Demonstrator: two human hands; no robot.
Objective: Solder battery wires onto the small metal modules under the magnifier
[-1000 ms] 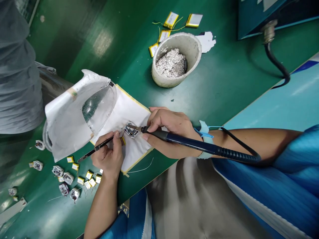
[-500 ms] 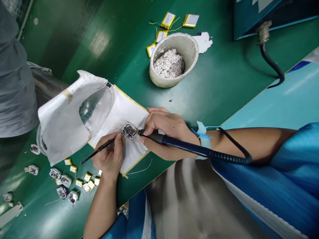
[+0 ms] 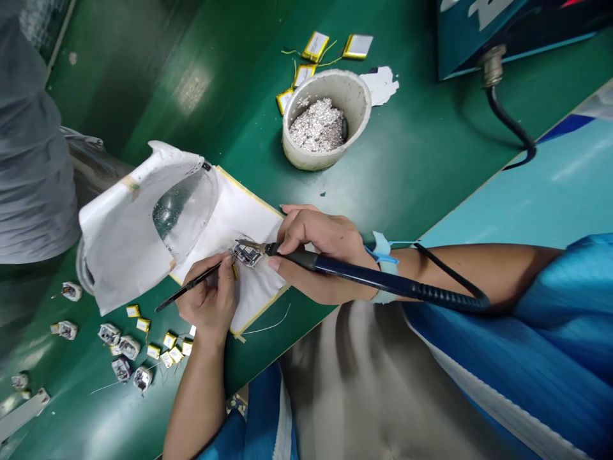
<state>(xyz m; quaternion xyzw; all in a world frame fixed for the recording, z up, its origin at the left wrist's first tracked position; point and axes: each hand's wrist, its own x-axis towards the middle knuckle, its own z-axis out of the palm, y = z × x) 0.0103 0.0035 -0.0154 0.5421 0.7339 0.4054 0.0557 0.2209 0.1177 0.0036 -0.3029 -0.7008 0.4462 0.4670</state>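
My right hand (image 3: 323, 252) is closed around a dark soldering iron (image 3: 349, 271), whose metal tip reaches over a small electronic device (image 3: 249, 254). That device, with a circuit board showing inside, lies on a white sheet (image 3: 258, 284) with yellow taped edges. In my left hand (image 3: 213, 291) a pair of black tweezers (image 3: 189, 287) is pinched, the points at the left edge of the device. A bit of yellow shows beside the left fingertips, partly hidden. Whether the iron's tip touches the board I cannot tell.
A pot of silvery metal shavings (image 3: 330, 118) stands beyond my right hand, with yellow-edged battery cells (image 3: 315, 46) behind it. A clear-windowed white cover (image 3: 129, 223) leans at the left. Several small devices (image 3: 128, 347) and batteries (image 3: 170, 340) lie front left. A blue box (image 3: 479, 38) with a cable is upper right.
The soldering iron's tip has shifted slightly left and up across the device. My left hand and the tweezers stay almost in place. The view has shifted slightly.
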